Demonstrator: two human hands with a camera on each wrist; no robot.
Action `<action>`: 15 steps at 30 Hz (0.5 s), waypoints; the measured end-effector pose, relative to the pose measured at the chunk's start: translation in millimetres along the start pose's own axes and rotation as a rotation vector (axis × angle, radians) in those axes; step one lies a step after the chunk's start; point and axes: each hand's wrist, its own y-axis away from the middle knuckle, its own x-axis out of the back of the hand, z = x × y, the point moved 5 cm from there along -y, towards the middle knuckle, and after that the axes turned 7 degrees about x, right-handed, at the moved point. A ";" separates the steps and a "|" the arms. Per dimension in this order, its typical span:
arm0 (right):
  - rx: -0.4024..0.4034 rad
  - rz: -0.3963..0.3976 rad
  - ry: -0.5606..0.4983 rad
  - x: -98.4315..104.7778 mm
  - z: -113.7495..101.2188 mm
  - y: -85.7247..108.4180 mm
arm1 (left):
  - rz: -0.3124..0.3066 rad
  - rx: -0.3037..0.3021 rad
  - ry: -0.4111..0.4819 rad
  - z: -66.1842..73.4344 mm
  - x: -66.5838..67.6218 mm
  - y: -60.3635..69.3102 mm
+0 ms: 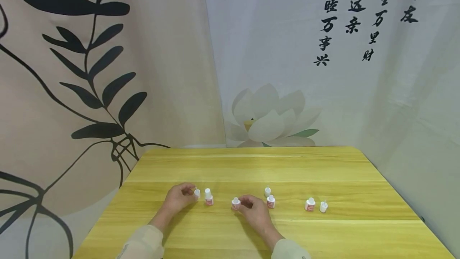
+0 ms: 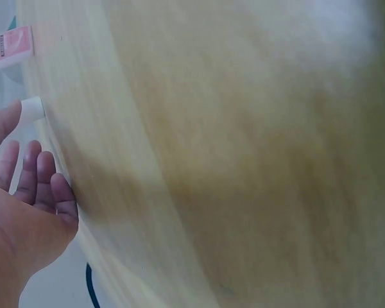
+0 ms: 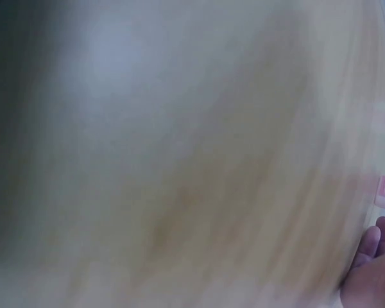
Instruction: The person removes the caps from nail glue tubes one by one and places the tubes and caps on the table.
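Observation:
My left hand (image 1: 179, 198) is at the left of the table and pinches a small white cap (image 1: 197, 194) between thumb and index finger. The left wrist view shows that cap (image 2: 32, 110) at the table surface, the thumb against it and the other fingers loosely bent. Just right of it stands a small white bottle (image 1: 209, 198) with a pink-red label and a tall white top. With thumb and index finger, my right hand (image 1: 256, 211) holds the side of a shorter labelled bottle (image 1: 235, 204); its grip is partly hidden.
Beyond the right hand stand another labelled bottle (image 1: 270, 202) and a white cap (image 1: 267, 192). Farther right, a bottle (image 1: 310, 204) and a cap (image 1: 323, 207) stand side by side. The wooden table (image 1: 345, 171) ends at a printed curtain (image 1: 179, 71).

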 end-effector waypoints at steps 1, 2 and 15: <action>-0.002 0.002 -0.002 0.1 0.5 0.0 | 0.000 0.003 0.005 -0.2 0.2 0.2; -0.004 0.003 -0.003 0.2 0.9 -0.1 | -0.002 -0.001 0.010 -0.2 0.5 0.6; 0.010 0.024 -0.040 1.4 -2.0 1.5 | -0.004 -0.016 0.072 4.5 10.0 5.7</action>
